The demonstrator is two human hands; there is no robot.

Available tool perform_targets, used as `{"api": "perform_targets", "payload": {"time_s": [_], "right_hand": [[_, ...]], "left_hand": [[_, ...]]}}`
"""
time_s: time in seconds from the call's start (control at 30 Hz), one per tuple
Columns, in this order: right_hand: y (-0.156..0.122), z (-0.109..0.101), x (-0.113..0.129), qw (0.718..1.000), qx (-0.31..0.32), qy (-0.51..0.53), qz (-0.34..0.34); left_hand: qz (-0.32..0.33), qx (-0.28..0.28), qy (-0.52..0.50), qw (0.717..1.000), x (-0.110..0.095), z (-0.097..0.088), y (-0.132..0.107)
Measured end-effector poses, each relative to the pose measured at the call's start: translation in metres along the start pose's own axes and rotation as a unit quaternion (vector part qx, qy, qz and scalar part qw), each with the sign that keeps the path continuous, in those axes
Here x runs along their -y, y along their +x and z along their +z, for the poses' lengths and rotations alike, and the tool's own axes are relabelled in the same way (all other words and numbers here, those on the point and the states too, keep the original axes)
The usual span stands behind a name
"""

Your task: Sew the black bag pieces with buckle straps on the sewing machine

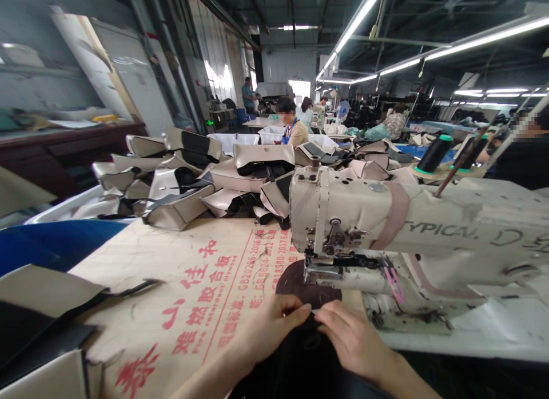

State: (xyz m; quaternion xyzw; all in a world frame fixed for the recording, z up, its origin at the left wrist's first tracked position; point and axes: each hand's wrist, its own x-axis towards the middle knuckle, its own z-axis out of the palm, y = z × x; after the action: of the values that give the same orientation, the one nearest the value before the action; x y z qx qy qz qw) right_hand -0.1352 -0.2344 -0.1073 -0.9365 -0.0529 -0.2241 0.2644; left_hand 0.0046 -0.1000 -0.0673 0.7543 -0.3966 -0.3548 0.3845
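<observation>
My left hand [270,327] and my right hand [354,339] pinch the upper edge of a black material piece [304,367], their fingertips almost meeting. Just beyond them, a dark round piece [306,284] lies under the presser foot [338,267] of a beige industrial sewing machine [386,222]. The needle area sits a short way past my fingers. Below my hands, the black piece's lower part runs out of view.
The machine stands at right, with black thread cones [435,153] behind it and pink snips [392,279] hanging by the foot. A printed plywood board [180,296] lies to the left, holding beige-and-black panels [43,324]. More panels [193,176] are heaped beyond it; co-workers [291,124] sit further back.
</observation>
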Motion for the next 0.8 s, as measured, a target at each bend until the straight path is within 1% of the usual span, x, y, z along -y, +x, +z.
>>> {"api": "perform_targets", "payload": {"time_s": [0.07, 0.1, 0.13, 0.2, 0.27, 0.33, 0.4, 0.53, 0.67, 0.73, 0.8], "right_hand": [[0.000, 0.000, 0.000, 1.000, -0.010, 0.007, 0.000], [0.000, 0.000, 0.000, 1.000, -0.015, 0.011, 0.001], [0.000, 0.000, -0.001, 1.000, -0.019, 0.016, 0.003], [-0.001, 0.002, -0.001, 0.999, -0.029, 0.026, 0.010], [-0.001, 0.004, -0.003, 0.998, -0.038, 0.036, 0.019], [-0.001, 0.005, -0.004, 0.997, -0.043, 0.046, 0.032], [-0.001, 0.006, -0.006, 0.997, -0.042, 0.055, 0.046], [-0.001, 0.004, -0.009, 0.998, -0.019, 0.039, 0.040], [0.000, 0.001, -0.012, 0.999, 0.025, -0.044, 0.006], [0.002, -0.001, -0.012, 0.997, 0.029, -0.065, -0.004], [0.005, -0.001, -0.011, 0.998, 0.022, -0.063, 0.002]], "left_hand": [[0.071, -0.061, 0.032, 0.995, 0.002, 0.000, -0.012], [0.111, -0.085, 0.063, 0.988, 0.003, 0.000, -0.018], [0.151, -0.097, 0.106, 0.978, 0.006, 0.000, -0.023], [0.222, -0.095, 0.205, 0.949, 0.010, 0.000, -0.030], [0.258, -0.089, 0.279, 0.920, 0.013, 0.000, -0.032], [0.261, -0.089, 0.318, 0.907, 0.013, 0.002, -0.028], [0.250, -0.079, 0.327, 0.908, 0.011, 0.003, -0.023], [0.245, -0.056, 0.301, 0.920, 0.003, 0.002, -0.017], [0.247, -0.046, 0.261, 0.932, -0.002, 0.000, -0.013], [0.226, -0.045, 0.232, 0.945, 0.000, -0.001, -0.008], [0.197, -0.050, 0.193, 0.960, 0.004, -0.004, -0.004]]}}
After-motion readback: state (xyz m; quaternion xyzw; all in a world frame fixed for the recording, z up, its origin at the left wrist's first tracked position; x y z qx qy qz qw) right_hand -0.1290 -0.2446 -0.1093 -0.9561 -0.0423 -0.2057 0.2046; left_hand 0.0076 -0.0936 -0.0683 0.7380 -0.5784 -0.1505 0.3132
